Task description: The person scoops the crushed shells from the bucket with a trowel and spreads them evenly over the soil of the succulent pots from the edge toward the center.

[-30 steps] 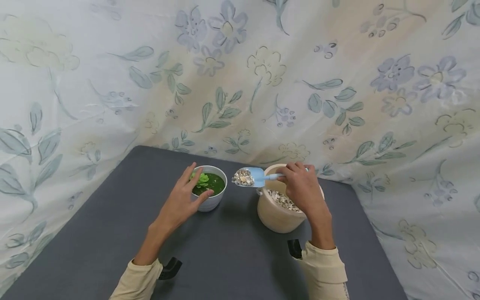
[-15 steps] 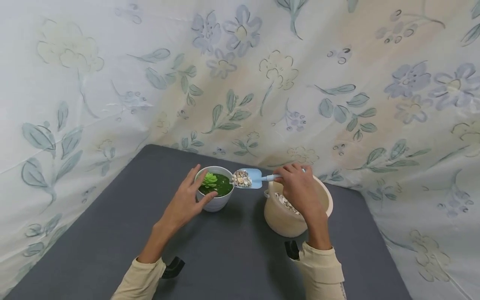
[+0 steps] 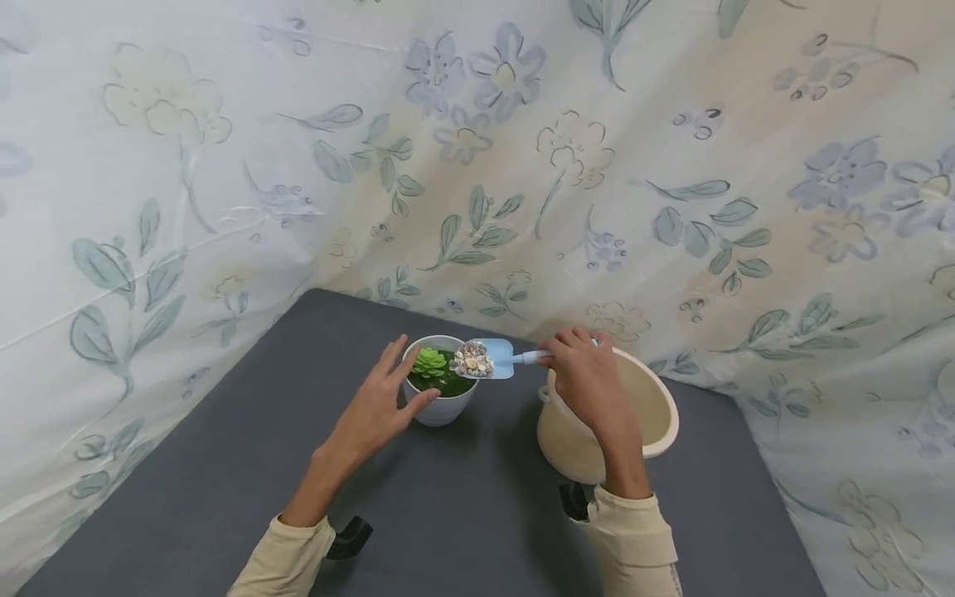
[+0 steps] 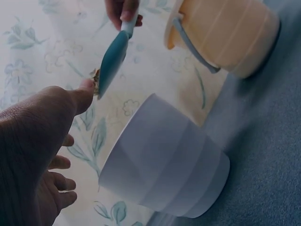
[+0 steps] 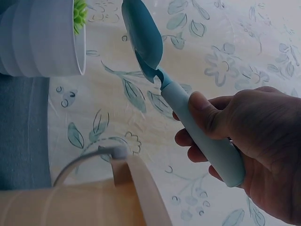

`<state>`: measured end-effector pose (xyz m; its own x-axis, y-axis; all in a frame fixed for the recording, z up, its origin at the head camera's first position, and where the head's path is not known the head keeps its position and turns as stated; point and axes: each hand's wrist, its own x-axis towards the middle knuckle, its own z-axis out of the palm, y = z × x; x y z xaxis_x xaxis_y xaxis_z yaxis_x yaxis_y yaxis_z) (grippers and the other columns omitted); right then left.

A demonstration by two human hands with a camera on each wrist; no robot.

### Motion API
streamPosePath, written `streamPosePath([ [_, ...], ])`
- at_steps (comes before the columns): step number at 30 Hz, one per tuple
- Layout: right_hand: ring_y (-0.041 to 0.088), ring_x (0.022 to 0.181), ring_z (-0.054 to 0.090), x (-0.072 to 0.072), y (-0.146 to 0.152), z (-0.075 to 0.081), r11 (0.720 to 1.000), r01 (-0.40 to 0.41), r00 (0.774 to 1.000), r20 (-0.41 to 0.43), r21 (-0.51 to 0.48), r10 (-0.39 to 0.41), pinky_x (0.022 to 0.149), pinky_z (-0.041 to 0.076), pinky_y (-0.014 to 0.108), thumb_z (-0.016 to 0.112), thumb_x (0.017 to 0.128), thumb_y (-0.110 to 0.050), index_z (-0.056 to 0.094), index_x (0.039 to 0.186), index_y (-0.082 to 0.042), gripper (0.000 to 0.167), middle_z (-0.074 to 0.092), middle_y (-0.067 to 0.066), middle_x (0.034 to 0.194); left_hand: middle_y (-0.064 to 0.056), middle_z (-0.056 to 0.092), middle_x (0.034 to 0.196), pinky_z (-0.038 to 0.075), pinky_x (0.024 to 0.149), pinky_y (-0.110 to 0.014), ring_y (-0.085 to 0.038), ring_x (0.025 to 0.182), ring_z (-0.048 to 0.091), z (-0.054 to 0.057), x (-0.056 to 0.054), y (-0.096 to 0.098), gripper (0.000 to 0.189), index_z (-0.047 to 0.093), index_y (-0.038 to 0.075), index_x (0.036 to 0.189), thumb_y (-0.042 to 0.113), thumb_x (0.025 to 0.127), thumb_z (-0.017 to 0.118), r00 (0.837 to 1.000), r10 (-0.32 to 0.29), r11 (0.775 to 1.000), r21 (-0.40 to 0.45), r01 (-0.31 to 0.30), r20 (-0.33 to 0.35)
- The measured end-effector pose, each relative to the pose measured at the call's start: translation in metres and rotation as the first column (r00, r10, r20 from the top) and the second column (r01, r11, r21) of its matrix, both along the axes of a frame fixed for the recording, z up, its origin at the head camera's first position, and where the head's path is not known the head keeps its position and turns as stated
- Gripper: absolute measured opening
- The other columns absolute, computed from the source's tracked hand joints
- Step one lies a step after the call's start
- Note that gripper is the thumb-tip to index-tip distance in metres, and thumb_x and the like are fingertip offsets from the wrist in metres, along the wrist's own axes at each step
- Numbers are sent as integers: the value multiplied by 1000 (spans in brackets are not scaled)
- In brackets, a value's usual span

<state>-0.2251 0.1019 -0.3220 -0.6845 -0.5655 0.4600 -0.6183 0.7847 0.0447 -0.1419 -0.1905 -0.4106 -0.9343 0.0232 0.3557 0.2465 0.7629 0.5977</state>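
Note:
My right hand (image 3: 585, 373) grips the handle of a light blue trowel (image 3: 503, 359), its blade level and pointing left. A heap of small mixed pebbles (image 3: 473, 360) lies on the blade, which overlaps the right rim of a white ribbed pot (image 3: 440, 408) in the head view. Inside that pot sit a bright green succulent (image 3: 429, 363) and a dark green surface. My left hand (image 3: 384, 394) is held at the pot's left side with fingers spread, holding nothing. In the left wrist view the trowel (image 4: 113, 63) is raised above the pot (image 4: 164, 160).
A cream bucket (image 3: 649, 406) with a grey handle (image 5: 89, 160) stands right of the pot, beneath my right forearm. Both stand on a dark grey table (image 3: 477, 514). A flowered cloth (image 3: 477, 166) hangs behind the table.
The trowel with its pebbles has moved left from the gap between bucket and pot to over the pot's right rim. My left hand keeps its place by the pot; the view has shifted slightly.

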Motion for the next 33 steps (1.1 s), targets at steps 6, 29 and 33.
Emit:
streamPosePath([
  [6, 28, 97, 64, -4, -11, -2, 1000, 6, 1000, 25, -2, -6, 92, 47, 52, 76, 96, -17, 80, 109, -9, 16, 73, 5, 95, -20, 22, 174, 43, 115, -66, -46, 157, 31, -1, 0, -4, 85, 33, 7, 164, 44, 99, 71, 1000, 3, 1000, 6, -3, 19],
  [29, 26, 91, 62, -20, -51, -33, 997, -78, 992, -98, 22, 79, 89, 51, 53, 75, 95, -21, 79, 101, -14, 10, 70, 2, 89, -19, 27, 173, 45, 117, -59, -41, 154, 40, -17, -14, -7, 112, 11, 7, 169, 48, 90, 80, 995, -42, 997, 66, 37, 87],
  [33, 26, 92, 62, -22, -58, -36, 996, -90, 990, -107, 9, 91, 91, 49, 53, 74, 95, -21, 79, 102, -13, 11, 71, 3, 91, -22, 37, 167, 52, 110, -57, -42, 144, 53, -16, -17, -8, 115, 11, 8, 169, 45, 88, 82, 996, -12, 999, 49, 8, 92],
])
